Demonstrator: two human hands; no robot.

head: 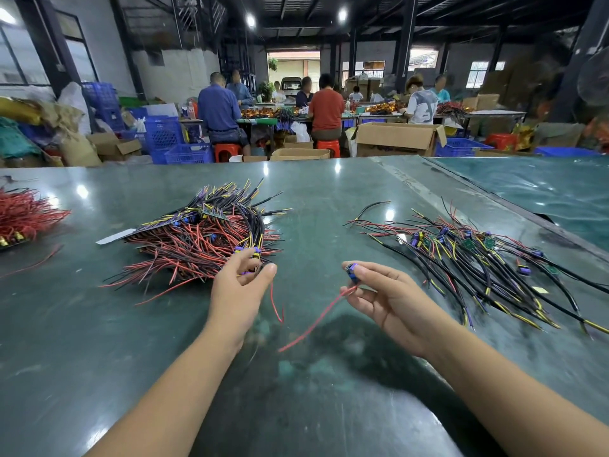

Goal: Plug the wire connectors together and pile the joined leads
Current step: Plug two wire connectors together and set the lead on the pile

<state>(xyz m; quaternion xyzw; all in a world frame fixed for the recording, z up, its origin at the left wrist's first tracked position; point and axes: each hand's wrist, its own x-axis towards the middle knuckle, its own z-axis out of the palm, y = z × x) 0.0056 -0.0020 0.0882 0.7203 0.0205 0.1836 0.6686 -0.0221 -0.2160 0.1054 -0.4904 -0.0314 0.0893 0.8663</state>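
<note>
A dark green table (329, 199) fills the near half of the view, with seated workers at far benches behind it. Three heaps of leads lie on it. The biggest, left of centre, is a dense pile of red and black leads (201, 235) with blue connectors. To the right a looser spread of black and yellow leads (471, 258) is fanned out, some carrying small green boards. At the far left edge sits a bundle of red wires (26, 216).

The left hand (242, 285) reaches to the near edge of the big pile, its fingers curled about a blue connector (247, 272) there, though the grip is partly hidden. The right hand (385, 291) pinches a second blue connector (352, 271) between thumb and forefinger, its red lead (316, 321) trailing down toward the table.

These leads look light and limp, so I judge they will flop and snag on neighbours. The stiff plastic housing is the place to hold, never the wire. Two connectors are in hand; those in the heaps are too tangled to count.
</note>
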